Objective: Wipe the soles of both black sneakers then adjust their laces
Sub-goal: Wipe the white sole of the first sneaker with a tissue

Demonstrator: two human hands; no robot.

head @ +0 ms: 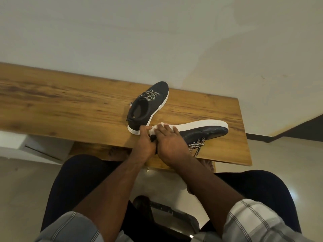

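**A:** You've got the nearer black sneaker with the white rubber sole [197,130] tipped on its side on the brown wood-grain tabletop [70,102], sole edge turned up and away from you, toe pointing to your right. Your left hand [145,145] is curled round its heel end, and your right hand [168,145] lies over the collar with fingers reaching onto the sole rim, pressing a small white cloth [156,128] against it.

**B:** So how should you carry the wipe from there?

**A:** I'd say keep the left hand clamped firmly so the shoe doesn't roll flat, and draw the cloth along the white edge from heel toward toe in long strokes rather than dabbing. Most of the rim out to the toe looks untouched by your fingers, so that's likely where the work remains.

**B:** Anything to mind?

**A:** The black-and-white woven laces [196,147] hang loose over the near tabletop edge; keep your wrist off them so they don't drag the shoe. Turn the shoe further so the flat tread faces you, since from here it's hidden.

**B:** And the other one?

**A:** The second black sneaker with a white sole [148,105] stands upright just behind, its heel almost touching your left fingers. Whether its sole is clean, I can't tell; leave it until this one is done.
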